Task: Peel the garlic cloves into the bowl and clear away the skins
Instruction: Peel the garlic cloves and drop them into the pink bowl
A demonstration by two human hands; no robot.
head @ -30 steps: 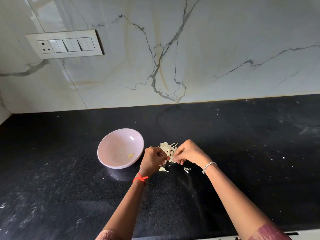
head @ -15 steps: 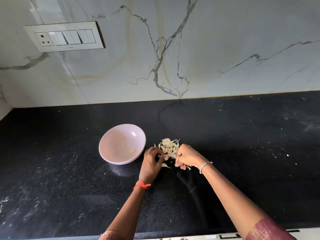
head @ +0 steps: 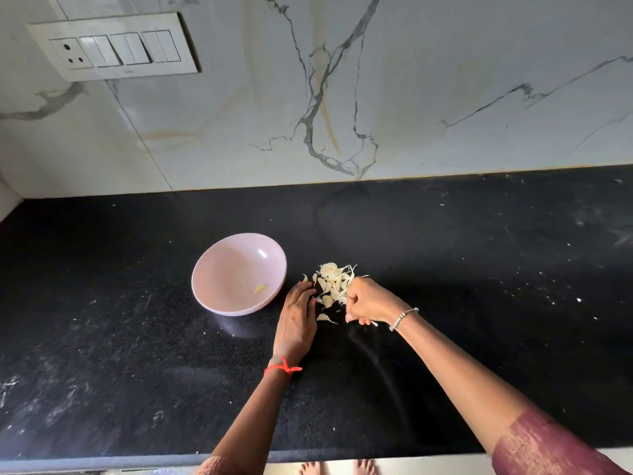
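A pale pink bowl [head: 233, 265] stands on the black counter with one peeled garlic clove [head: 260, 288] lying inside it. Right of the bowl is a small pile of garlic skins [head: 332, 282]. My left hand [head: 296, 323] lies flat on the counter, fingers stretched out, its fingertips at the pile's left edge. My right hand [head: 368, 301] is curled into a fist pressed against the pile's right side; I cannot see anything inside it. One loose skin [head: 325, 317] lies between the two hands.
The black stone counter [head: 479, 286] is speckled with small white flecks and runs back to a marble wall. A switch panel [head: 116, 46] is mounted on the wall at upper left. The counter's front edge [head: 137, 462] is near my body.
Both hands have come down from holding skins above the counter. The left hand has opened flat on the surface, and the right has closed into a fist beside the pile.
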